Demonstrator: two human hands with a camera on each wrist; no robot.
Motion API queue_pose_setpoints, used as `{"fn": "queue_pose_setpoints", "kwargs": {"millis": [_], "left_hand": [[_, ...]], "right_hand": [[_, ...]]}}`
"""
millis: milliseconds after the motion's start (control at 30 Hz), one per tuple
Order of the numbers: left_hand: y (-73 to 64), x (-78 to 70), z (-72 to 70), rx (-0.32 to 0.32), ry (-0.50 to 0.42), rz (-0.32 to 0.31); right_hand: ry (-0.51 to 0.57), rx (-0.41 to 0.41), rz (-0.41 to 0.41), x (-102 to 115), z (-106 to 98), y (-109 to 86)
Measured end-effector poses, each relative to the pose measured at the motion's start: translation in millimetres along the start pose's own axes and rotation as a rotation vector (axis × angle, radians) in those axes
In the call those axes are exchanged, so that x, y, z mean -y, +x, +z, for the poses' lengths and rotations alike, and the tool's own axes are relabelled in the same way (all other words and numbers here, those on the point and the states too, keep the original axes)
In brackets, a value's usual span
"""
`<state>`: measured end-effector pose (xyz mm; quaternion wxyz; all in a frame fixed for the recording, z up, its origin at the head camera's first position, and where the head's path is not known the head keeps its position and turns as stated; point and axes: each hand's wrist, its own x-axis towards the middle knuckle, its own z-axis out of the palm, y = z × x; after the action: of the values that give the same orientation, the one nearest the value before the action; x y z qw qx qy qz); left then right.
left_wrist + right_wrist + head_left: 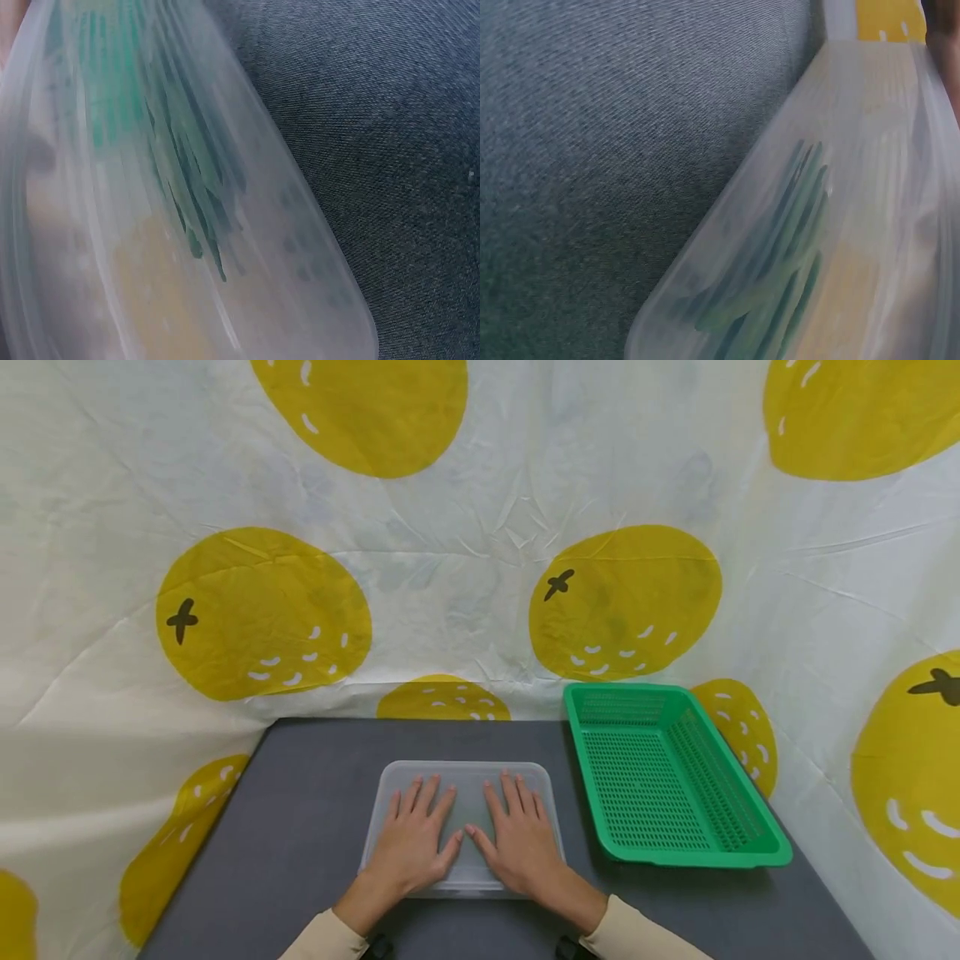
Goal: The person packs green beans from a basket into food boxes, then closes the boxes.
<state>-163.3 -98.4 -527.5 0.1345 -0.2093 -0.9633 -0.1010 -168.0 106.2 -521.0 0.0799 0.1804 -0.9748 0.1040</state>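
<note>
A translucent plastic container with a lid [468, 785] sits on the dark grey table. My left hand [411, 850] lies flat on the lid's left half, its fingers straight and spread. On the right half rests my right hand [523, 845], palm down with straight, parted fingers. The two thumbs point toward each other, almost meeting. In the left wrist view, long thin green stalks [195, 165] show cloudily through the container's side wall [292, 217]. Similar green stalks [780, 255] appear through the wall in the right wrist view; their exact kind is unclear.
A green slotted plastic basket [648, 852] stands to the right of the container, near the table's right edge. Behind and beside the table [300, 827] hangs a white cloth [450, 610] printed with large yellow fruits.
</note>
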Motion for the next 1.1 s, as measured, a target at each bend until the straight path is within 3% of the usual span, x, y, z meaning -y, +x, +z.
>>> {"fn": "queue_pose_setpoints", "kwargs": {"millis": [300,500,900,1100], "left_hand": [[8.5,11.2,-4.6,0.011,0.000,-0.028],[5.6,21.3,-0.3,0.019,0.008,-0.053],[8.7,4.1,4.3,0.033,-0.030,-0.022],[10.4,9.1,3.1,-0.014,-0.040,-0.008]], "right_hand": [[0.025,-0.032,-0.016,-10.1,-4.8,1.7],[0.007,-0.033,0.011,-20.5,-0.5,2.7],[0.016,-0.036,-0.043,-7.8,-2.9,3.1],[0.058,-0.058,-0.050,-11.2,-3.1,2.5]]}}
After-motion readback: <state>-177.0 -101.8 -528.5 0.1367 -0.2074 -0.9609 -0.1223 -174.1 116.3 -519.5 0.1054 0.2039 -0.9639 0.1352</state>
